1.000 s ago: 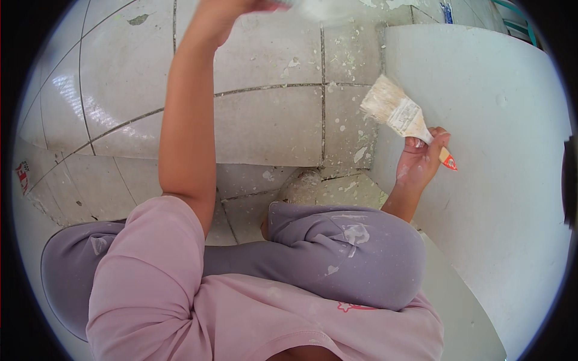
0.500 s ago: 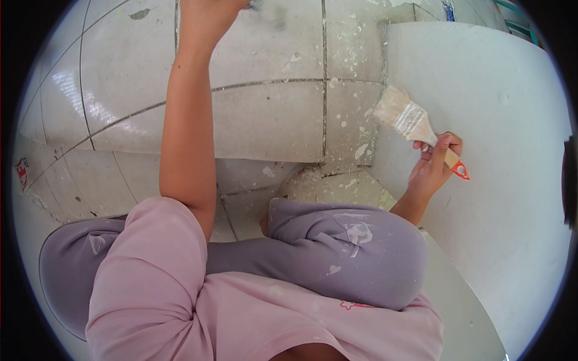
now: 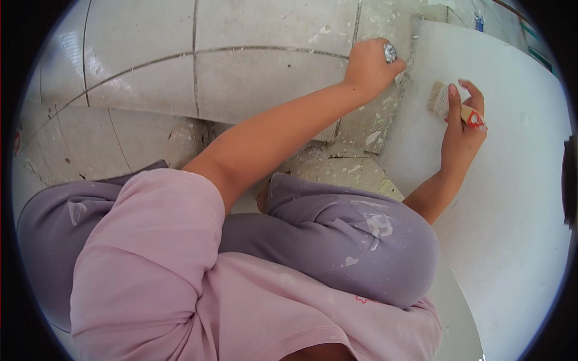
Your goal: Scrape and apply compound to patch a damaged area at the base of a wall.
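Note:
My left hand [image 3: 370, 67] is closed in a fist above the tiles, close to the left edge of the white panel. From the thumb side of that fist shows the round, speckled grey-and-white end [image 3: 390, 53] of a thing; the rest is hidden and its kind cannot be told. Over the white panel [image 3: 512, 162], my right hand [image 3: 462, 129] is closed on a flat paintbrush [image 3: 438, 99]. Its pale bristles point left, and the red-and-white tip of its wooden handle shows at the palm. Fingers hide part of the brush.
Paint-spattered light tiles [image 3: 265, 81] with dark joints spread ahead and to the left. My bent knee [image 3: 373, 240], in grey trousers with white smears, rises between my arms. A small blue thing [image 3: 479, 23] lies beyond the panel's far edge.
My left hand has swung right and nearer, from the far edge of view to beside the panel. My right hand has moved slightly farther away and to the right, turning the paintbrush.

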Tool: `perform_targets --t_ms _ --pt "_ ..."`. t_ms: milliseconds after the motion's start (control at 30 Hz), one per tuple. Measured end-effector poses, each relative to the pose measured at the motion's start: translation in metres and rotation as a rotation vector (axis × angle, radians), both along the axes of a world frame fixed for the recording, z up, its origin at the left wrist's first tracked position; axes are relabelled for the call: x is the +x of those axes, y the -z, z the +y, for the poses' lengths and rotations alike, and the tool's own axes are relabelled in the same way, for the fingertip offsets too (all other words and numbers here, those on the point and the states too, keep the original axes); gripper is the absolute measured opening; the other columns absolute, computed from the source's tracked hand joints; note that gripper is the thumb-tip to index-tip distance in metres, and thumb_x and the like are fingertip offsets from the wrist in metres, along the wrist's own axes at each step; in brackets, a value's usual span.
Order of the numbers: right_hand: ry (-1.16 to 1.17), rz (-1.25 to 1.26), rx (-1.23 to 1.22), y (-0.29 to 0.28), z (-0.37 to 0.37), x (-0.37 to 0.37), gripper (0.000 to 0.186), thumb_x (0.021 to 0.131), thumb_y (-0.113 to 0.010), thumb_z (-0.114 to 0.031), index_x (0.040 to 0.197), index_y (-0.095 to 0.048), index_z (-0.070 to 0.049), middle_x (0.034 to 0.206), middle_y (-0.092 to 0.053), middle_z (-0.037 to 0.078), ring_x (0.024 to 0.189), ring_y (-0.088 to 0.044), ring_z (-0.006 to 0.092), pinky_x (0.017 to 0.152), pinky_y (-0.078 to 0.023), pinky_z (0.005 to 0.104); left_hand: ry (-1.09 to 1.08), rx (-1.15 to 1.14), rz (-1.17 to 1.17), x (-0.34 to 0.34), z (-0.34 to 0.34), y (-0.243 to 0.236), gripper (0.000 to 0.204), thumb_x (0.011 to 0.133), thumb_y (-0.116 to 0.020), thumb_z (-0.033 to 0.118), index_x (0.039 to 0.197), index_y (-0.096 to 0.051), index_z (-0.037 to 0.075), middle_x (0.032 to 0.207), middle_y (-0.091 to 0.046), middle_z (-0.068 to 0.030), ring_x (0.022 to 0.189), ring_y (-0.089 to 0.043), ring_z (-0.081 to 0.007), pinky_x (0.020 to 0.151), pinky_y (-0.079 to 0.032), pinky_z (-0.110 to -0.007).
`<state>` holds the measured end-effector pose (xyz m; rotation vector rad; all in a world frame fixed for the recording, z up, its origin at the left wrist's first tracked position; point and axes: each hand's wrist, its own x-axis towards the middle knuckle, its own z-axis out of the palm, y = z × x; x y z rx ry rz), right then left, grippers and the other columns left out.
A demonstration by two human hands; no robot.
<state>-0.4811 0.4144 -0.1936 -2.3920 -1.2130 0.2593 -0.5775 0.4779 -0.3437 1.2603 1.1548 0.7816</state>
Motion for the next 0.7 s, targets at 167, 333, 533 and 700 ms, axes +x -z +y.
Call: perform_targets --t_ms 167,333,533,700 --pt "-0.175 -0.094 -0.100 0.053 0.011 0.011 0.026 0.089 -0.060 -0.016 0.113 -0.058 -0.006 0.069 -0.055 0.009 0.065 -0.056 0.0123 0.061 -0.045 0.0281 -0.149 -0.110 -0.060 0.013 -0.029 0.020 0.026 0.071 -0.071 0.023 0.081 -0.069 -0.001 0.070 -0.067 -0.0177 0.063 -0.066 -0.0278 0.062 -0.053 -0.036" --pt "-0.309 -0.265 -0.023 0.109 -0.012 0.043 0.020 0.089 -0.054 -0.009 0.107 -0.061 -0.004 0.083 -0.063 0.014 0.074 -0.061 0.0197 0.069 -0.049 0.0297 -0.140 -0.106 -0.067 0.019 -0.034 0.011 0.026 0.071 -0.071 0.024 0.083 -0.070 0.000 0.072 -0.067 -0.0193 0.065 -0.066 -0.0316 0.066 -0.053 -0.038" --pt "-0.218 -0.190 0.176 0.040 -0.041 0.015 0.010 0.090 -0.060 -0.005 0.089 -0.060 0.005 0.091 -0.061 0.012 0.079 -0.058 0.0186 0.074 -0.048 0.0296 -0.094 -0.104 -0.064 0.015 -0.029 0.017 0.027 0.071 -0.071 0.025 0.083 -0.070 0.001 0.073 -0.067 -0.0188 0.067 -0.066 -0.0331 0.067 -0.052 -0.039" --pt "-0.049 -0.113 0.590 0.003 -0.057 0.015 0.022 0.091 -0.065 -0.015 0.086 -0.051 0.001 0.098 -0.052 0.007 0.077 -0.052 0.0132 0.066 -0.044 0.0278 -0.065 -0.128 -0.095 0.016 -0.024 0.018 0.028 0.072 -0.072 0.025 0.083 -0.070 0.000 0.072 -0.067 -0.0173 0.065 -0.066 -0.0284 0.064 -0.052 -0.037"
